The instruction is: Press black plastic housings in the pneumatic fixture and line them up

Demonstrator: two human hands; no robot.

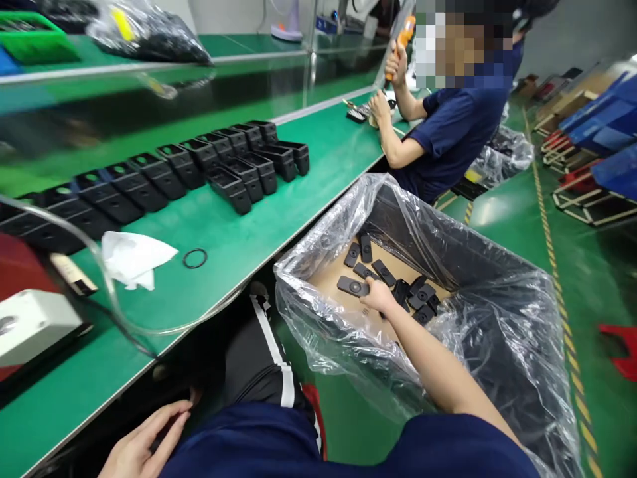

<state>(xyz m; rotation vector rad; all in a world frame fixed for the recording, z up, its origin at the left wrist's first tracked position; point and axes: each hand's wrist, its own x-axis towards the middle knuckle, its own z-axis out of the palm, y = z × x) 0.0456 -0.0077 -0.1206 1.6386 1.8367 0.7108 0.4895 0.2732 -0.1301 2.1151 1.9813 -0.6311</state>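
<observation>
while right hand (379, 297) fingers pinch black plate (353, 286) in lined box (478, 265), green bench (279, 219) alongside.

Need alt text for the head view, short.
The right hand reaches into a plastic-lined box and touches a flat black part; the left hand rests by the lap. Black housings line the green bench.

i'm scanning my view and nothing reads: no text, label, brand or number comes through anywhere. the black housings (199, 166) on the green bench (308, 166) look bare, the flat black covers (353, 286) in the lined box (448, 265) show only round recesses, and the blue crates (607, 119) are too blurred.
</observation>
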